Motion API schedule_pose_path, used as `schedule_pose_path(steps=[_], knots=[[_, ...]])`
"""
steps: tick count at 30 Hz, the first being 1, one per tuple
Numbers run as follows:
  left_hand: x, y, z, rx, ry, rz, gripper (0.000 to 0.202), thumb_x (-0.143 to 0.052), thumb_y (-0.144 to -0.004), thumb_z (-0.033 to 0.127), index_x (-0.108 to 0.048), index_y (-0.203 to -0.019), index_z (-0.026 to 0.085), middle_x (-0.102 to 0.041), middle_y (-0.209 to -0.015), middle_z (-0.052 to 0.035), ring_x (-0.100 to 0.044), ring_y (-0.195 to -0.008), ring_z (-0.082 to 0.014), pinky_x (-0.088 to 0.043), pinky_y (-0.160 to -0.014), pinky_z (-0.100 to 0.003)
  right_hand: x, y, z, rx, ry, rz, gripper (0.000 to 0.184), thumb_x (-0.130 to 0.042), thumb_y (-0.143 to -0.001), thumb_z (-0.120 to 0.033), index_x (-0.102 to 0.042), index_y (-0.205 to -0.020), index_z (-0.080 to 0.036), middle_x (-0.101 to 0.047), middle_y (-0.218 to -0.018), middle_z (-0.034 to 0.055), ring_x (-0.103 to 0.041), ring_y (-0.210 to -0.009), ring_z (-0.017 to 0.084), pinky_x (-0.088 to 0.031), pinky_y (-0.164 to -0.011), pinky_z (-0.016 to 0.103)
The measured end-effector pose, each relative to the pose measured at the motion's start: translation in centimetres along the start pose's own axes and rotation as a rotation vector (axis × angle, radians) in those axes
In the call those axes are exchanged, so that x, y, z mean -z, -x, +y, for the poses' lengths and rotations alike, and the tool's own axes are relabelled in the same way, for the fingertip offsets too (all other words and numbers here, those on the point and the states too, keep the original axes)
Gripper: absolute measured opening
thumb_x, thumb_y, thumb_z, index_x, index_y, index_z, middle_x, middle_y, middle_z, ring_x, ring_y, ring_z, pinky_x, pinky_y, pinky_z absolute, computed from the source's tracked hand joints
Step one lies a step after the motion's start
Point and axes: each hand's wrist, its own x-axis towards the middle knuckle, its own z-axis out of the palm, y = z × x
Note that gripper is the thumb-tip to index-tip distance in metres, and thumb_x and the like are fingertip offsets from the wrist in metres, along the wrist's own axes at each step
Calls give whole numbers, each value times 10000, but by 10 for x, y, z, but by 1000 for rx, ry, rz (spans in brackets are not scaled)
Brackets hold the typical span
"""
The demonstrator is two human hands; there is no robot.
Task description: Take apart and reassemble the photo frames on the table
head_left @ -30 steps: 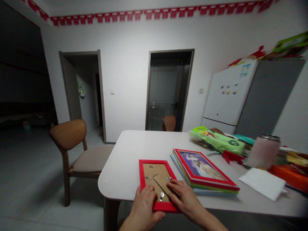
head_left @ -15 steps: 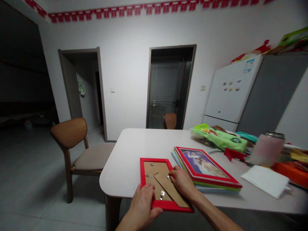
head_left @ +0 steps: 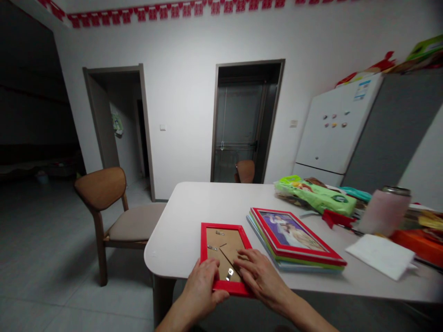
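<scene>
Red frame: While both hands rest on it, the rectangular picture frame with a glossy red border [head_left: 204, 240] lies back side up on the white, round-cornered table [head_left: 207, 198], its near end at the table's near edge.
Backing: flat tan board [head_left: 231, 244] set within the border; a dark diagonal line crosses it, probably the edge of a stand leg.
Metal clips: a small silvery one [head_left: 229, 274] between the hands, others at the far and left sides; any on the right side is covered.
Left hand [head_left: 204, 283]: grasping the near left corner, fingers bent over the border, thumb along the near edge.
Right hand [head_left: 261, 276]: fingers bent over the right border, tips on the backing beside the diagonal line; whether they pinch anything, cannot tell.
Framed stack: just right of the red frame, a slanted pile of coloured frames, the top one red-bordered [head_left: 304, 256] around a purple-toned photo [head_left: 294, 233].
Back-side step: apparently handling or pressing the backing and its stand leg.
Next handling: would seem to call for a steady left hold, with right fingertips free for leg or clips.
</scene>
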Motion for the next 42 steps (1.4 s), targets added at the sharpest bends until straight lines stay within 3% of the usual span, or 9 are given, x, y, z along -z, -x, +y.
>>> schedule_pose_path(steps=[5,12,18,23,28,35,39,42], knots=[[-3,-1,-4,-40,7,28,559,-628,-638,346,-439,-1120,137,-550,-980,-65,-474,-933,-205,-364,-865,-339,8,5,-29,136,-77,-108,239,-410,-773,-303,-611,-902,-307,-515,-1033,27,-406,-1001,195,-307,-864,361],[0,0,-2,-20,27,24,531,-629,-639,348,-451,-1105,169,-547,-1013,-60,-478,-944,-206,-346,-889,-362,12,5,-30,141,-105,-149,239,-408,-771,-307,-620,-879,-280,-508,-1054,34,-399,-1010,199,-295,-886,371],[0,3,-2,7,22,-25,586,-643,-623,325,-433,-1135,132,-502,-1130,-107,-422,-1059,-238,-286,-948,-393,-1,-23,-28,9,-210,-95,346,-326,-808,-296,-565,-1038,-195,-532,-1061,94,-464,-966,188,-340,-844,329],[4,8,3,41,24,-68,635,-662,-607,293,-415,-1157,95,-474,-1174,-123,-393,-1096,-234,-267,-968,-360,-31,-65,-28,-34,-172,-36,259,-403,-767,-258,-650,-784,-183,-612,-814,55,-517,-811,156,-358,-755,267],[6,8,4,37,41,-58,601,-669,-596,279,-442,-1129,119,-475,-1175,-105,-402,-1081,-232,-279,-959,-353,-49,-79,-26,-65,-154,-31,226,-437,-715,-197,-633,-610,-158,-608,-615,28,-513,-640,129,-351,-673,241],[4,12,3,34,65,-56,612,-670,-591,289,-431,-1131,129,-475,-1168,-103,-394,-1087,-243,-251,-969,-382,-50,-78,-23,-34,-170,-62,234,-431,-702,-195,-634,-593,-155,-614,-587,6,-505,-574,105,-350,-608,204],[5,16,4,41,64,-68,644,-687,-564,268,-426,-1135,125,-487,-1155,-112,-418,-1065,-247,-233,-976,-406,-45,-85,-5,-216,-188,9,234,-443,-707,-252,-651,-763,-161,-663,-742,38,-561,-654,127,-369,-596,197],[6,17,7,40,63,-76,646,-696,-549,248,-440,-1124,105,-480,-1163,-132,-408,-1081,-253,-225,-983,-409,-42,-90,9,-316,-167,28,214,-457,-699,-259,-651,-734,-176,-668,-734,45,-574,-662,138,-367,-597,206]])
